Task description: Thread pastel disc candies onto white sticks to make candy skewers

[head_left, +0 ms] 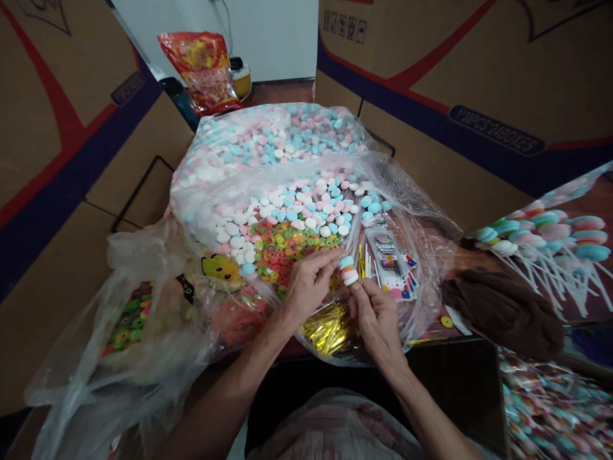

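Observation:
My left hand (309,284) and my right hand (376,316) meet over a big clear plastic bag (421,211) of pastel round candies. Between the fingertips sits a small stack of candy discs (348,270), blue, orange, pink and white. My left hand pinches the stack from the left side. My right hand is closed just below it, gripping what looks like a thin stick under the stack. A cluster of small colourful ring candies (287,246) lies right behind my left hand. White sticks (368,262) and a printed packet (390,259) lie to the right of the stack.
Gold twist ties (328,329) lie beneath my hands. Finished candy lollipops (546,239) are spread at the right, with a brown cloth (502,310) in front. Large cardboard boxes (57,147) stand left and right. A second plastic bag (138,319) with ring candies sits at the left.

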Tool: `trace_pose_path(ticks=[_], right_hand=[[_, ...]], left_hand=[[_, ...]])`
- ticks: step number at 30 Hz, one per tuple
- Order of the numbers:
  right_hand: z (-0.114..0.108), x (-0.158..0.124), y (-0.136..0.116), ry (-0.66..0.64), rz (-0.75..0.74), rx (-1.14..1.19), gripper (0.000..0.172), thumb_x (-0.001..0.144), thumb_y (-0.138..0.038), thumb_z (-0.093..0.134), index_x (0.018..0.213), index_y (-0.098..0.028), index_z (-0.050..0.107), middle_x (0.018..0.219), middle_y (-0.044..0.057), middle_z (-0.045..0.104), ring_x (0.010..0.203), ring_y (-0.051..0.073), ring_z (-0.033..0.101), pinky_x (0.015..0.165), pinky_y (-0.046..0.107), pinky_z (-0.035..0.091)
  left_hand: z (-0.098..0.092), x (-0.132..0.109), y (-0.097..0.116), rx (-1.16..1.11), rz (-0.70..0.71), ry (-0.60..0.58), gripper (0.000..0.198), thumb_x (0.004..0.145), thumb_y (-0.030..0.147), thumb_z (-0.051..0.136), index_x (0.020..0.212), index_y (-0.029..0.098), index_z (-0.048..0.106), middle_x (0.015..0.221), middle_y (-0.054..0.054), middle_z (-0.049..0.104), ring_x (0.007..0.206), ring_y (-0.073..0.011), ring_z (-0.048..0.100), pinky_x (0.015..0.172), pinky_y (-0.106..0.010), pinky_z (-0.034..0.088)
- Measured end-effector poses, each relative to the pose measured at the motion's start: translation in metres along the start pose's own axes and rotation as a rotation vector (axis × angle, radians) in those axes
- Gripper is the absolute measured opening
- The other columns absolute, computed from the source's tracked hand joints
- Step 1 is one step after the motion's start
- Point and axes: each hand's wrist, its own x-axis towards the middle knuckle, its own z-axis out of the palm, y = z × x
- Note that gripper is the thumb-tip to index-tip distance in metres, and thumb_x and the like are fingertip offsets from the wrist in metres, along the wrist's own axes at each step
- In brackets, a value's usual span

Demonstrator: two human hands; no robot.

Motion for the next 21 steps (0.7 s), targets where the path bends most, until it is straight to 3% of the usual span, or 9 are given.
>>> trace_pose_path(ticks=[3,5,8,15,21], right_hand=[[-0.006,0.0,0.001,0.048,-0.025,-0.008,0.037,0.094,-0.04,0.051,0.063,-0.021,0.044,0.051,-0.007,0.038,0.046,0.008,0.032,0.044,0.022,0.025],[-0.009,-0.001,0.004,0.087,-0.034,-0.009,0.036,0.095,-0.039,0.051,0.065,-0.021,0.046,0.051,-0.007,0.038,0.046,0.009,0.032,0.044,0.022,0.024],[-0.011,-0.003,0.008,0.121,-0.053,-0.025,0.035,0.095,-0.039,0.049,0.065,-0.021,0.046,0.052,-0.006,0.04,0.047,0.009,0.033,0.045,0.023,0.026],[-0.01,-0.004,0.01,0.084,-0.087,-0.06,0.033,0.096,-0.038,0.049,0.069,-0.02,0.051,0.053,-0.007,0.042,0.047,0.009,0.037,0.047,0.022,0.029],[-0.01,-0.007,0.013,0.074,-0.091,-0.087,0.031,0.097,-0.037,0.048,0.072,-0.02,0.052,0.055,-0.006,0.041,0.05,0.01,0.037,0.05,0.023,0.031]], left_hand=[[-0.01,0.012,-0.002,0.032,-0.034,0.07,0.03,0.094,0.021,0.05,0.116,0.016,0.07,0.097,-0.007,0.075,0.084,-0.0156,0.069,0.08,-0.029,0.056],[-0.016,0.016,-0.003,0.149,-0.011,0.059,0.025,0.092,0.018,0.053,0.108,0.017,0.073,0.096,-0.006,0.074,0.086,-0.0163,0.068,0.081,-0.029,0.055],[-0.017,0.016,-0.002,0.324,0.031,-0.067,0.023,0.091,0.015,0.054,0.101,0.018,0.074,0.096,-0.006,0.072,0.087,-0.0168,0.066,0.082,-0.03,0.053],[0.001,0.011,0.014,0.795,0.046,-0.316,0.014,0.087,0.016,0.059,0.091,0.018,0.073,0.096,-0.009,0.059,0.101,-0.0253,0.054,0.088,-0.037,0.048],[-0.004,0.007,0.013,0.758,0.126,-0.327,0.015,0.089,0.016,0.057,0.086,0.019,0.072,0.093,-0.008,0.059,0.095,-0.0228,0.053,0.083,-0.034,0.048]])
